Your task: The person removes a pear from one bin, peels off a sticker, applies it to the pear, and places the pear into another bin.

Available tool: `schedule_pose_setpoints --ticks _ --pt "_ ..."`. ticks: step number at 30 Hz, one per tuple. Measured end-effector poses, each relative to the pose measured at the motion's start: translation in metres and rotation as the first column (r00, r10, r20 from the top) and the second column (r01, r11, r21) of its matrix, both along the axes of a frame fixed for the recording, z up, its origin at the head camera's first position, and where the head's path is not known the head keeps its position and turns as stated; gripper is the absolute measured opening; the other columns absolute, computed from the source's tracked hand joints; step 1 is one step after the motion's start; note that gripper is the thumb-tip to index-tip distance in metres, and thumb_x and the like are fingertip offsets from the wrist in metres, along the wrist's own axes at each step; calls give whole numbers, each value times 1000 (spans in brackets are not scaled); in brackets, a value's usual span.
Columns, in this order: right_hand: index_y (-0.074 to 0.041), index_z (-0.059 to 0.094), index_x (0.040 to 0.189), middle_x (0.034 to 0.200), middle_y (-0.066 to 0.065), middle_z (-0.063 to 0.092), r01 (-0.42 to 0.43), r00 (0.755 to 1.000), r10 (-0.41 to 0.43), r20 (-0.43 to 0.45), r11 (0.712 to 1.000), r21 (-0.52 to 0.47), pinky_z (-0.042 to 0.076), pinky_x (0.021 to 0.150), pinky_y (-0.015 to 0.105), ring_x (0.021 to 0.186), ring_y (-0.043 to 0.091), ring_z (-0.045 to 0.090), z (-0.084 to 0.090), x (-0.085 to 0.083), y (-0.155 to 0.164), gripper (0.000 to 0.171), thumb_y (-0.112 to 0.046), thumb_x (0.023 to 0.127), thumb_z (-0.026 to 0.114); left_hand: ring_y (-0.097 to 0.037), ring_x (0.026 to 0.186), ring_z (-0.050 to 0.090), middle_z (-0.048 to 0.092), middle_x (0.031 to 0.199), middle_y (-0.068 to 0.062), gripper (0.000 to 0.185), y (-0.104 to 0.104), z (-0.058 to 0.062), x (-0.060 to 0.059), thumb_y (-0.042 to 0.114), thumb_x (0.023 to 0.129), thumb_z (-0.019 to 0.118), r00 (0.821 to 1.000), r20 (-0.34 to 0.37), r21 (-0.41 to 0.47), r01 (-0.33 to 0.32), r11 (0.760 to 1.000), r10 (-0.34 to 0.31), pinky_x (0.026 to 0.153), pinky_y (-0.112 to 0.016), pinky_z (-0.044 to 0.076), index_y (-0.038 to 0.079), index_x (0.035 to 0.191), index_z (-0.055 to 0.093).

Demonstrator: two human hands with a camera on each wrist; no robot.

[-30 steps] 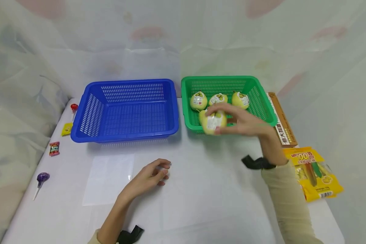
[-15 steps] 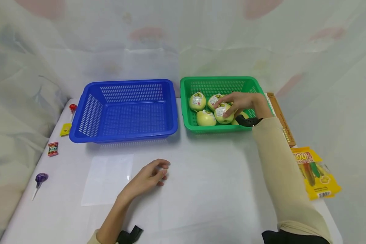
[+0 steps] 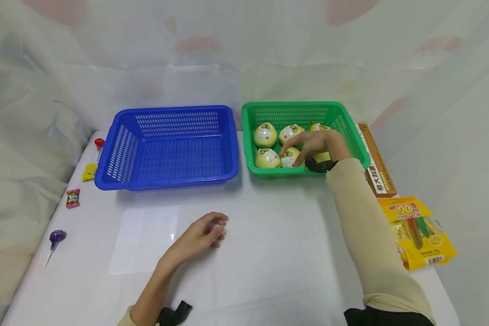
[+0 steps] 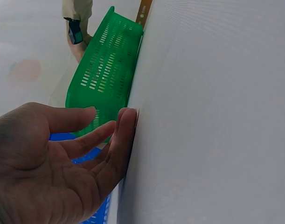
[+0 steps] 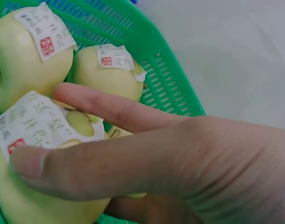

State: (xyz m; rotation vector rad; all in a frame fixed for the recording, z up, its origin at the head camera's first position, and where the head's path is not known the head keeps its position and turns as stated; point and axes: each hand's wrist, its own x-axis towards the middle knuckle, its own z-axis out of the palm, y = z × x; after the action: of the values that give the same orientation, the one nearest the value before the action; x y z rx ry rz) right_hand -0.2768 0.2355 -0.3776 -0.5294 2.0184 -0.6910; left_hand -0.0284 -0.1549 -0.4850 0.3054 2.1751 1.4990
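Observation:
My right hand [image 3: 317, 142] reaches into the green basket [image 3: 305, 172], holding a pale yellow-green pear [image 3: 288, 160] in the front row. In the right wrist view the thumb lies over the white label of this pear [image 5: 44, 205], with the index finger on its far side. Another labelled pear [image 3: 267, 158] sits to its left, and a pear [image 3: 322, 156] to the right is partly hidden by the hand. Several pears [image 3: 265, 135] form the back row. My left hand [image 3: 197, 234] rests on the table, fingers loosely bent and holding nothing.
Left of the green basket stands a blue basket [image 3: 167, 184] with nothing visible inside. A clear plastic sheet [image 3: 142, 240] lies in front. Lollipops [image 3: 57, 236] and small wrapped sweets [image 3: 73, 198] line the left edge; a brown box [image 3: 379, 167] and yellow candy bag [image 3: 424, 235] lie right.
My right hand has carried a pear over the green basket's front part, then moved slightly left and down into the front row. The front-left pear has shifted left. My left hand stays still.

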Motion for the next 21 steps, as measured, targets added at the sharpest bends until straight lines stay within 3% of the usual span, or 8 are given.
schedule_pose_setpoints --ticks 6,10,16,21 --pt "-12 60 151 176 15 36 46 998 -49 -47 997 -54 50 119 40 167 38 27 9 3 16 53 -7 101 76 -23 107 72 64 136 -22 39 0 1 0 20 114 58 1000 -1 -2 1 1000 -1 82 -29 69 3 149 55" --pt "-6 56 154 169 22 45 112 991 -120 -63 987 -118 56 116 43 161 44 37 19 3 36 53 -8 104 72 -23 107 72 63 135 -22 39 0 1 0 21 114 58 1000 -5 0 5 1000 -5 82 -29 69 3 149 55" --pt "-2 58 151 166 20 48 196 970 -202 -138 979 -56 50 124 49 155 42 47 25 5 60 48 -11 105 71 -24 107 72 63 135 -23 40 0 1 0 22 114 58 1000 -19 12 20 1000 -20 82 -29 69 1 149 55" --pt "-3 55 154 169 20 45 232 965 -229 -124 973 4 40 131 59 162 42 38 14 6 71 56 -14 103 75 -27 108 71 63 136 -25 41 0 2 -1 21 114 57 999 -21 19 26 999 -26 83 -30 69 0 149 54"
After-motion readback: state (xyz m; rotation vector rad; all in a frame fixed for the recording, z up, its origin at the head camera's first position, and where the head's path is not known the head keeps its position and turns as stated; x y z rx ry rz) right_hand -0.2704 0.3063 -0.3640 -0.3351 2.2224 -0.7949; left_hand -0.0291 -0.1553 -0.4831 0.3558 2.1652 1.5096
